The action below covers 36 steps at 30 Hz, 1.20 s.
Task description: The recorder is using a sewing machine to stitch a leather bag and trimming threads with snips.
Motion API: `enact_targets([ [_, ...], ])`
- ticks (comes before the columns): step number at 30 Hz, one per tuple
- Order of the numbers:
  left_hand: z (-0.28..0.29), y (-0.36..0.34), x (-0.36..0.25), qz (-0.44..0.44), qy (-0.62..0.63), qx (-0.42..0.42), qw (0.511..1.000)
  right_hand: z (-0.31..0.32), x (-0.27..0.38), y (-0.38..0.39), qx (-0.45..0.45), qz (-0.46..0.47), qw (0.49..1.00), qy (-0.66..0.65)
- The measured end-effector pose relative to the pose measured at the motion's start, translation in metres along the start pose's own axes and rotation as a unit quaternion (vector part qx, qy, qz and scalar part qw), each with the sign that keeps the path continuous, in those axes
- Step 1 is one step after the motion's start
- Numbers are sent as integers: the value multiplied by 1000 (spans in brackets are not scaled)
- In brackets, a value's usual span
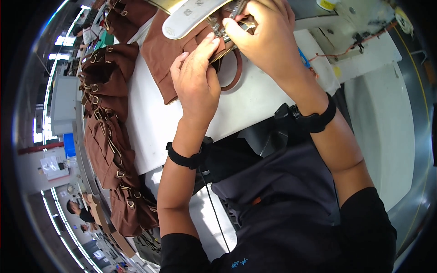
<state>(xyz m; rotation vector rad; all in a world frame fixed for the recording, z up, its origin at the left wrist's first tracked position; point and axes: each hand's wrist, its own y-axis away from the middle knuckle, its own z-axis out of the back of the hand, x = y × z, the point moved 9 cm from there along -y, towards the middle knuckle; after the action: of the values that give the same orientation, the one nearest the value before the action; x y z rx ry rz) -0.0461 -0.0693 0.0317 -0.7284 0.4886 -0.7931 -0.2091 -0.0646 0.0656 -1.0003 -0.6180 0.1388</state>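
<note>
A brown bag piece [161, 59] lies on the white table under the pale arm of a sewing machine [184, 22]. My left hand [198, 75] rests on it, fingers stretched out close to the metal parts around the needle. Beneath the fingertips runs a brass-toothed zipper [223, 53], and a curved brown handle [238, 75] sticks out beside it. At the needle area my right hand [266, 34] is closed, thumb and fingers pinched at small metal parts. What exactly sits between them is hidden.
Several brown bags [107, 145] with metal rings line the left edge of the white table [148, 132]. Right of the machine, an orange cord [337, 55] crosses the work surface. A person [79, 209] is far off at the left.
</note>
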Motion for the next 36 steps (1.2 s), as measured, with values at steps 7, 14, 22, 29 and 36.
enact_targets([
  [7,-2,0,-9,-25,-10,31,999,24,-10,48,4,-201,958,-204],
  [14,0,1,-10,-31,-41,29,998,-55,-1,79,38,-404,706,-581],
  [22,4,-2,-13,-35,-48,30,998,-59,-6,82,15,-442,691,-572],
  [29,4,-5,-14,-18,-16,42,999,-60,-8,80,37,-433,706,-559],
  [36,4,-10,-14,-33,-32,28,999,-60,-10,73,22,-440,703,-558],
])
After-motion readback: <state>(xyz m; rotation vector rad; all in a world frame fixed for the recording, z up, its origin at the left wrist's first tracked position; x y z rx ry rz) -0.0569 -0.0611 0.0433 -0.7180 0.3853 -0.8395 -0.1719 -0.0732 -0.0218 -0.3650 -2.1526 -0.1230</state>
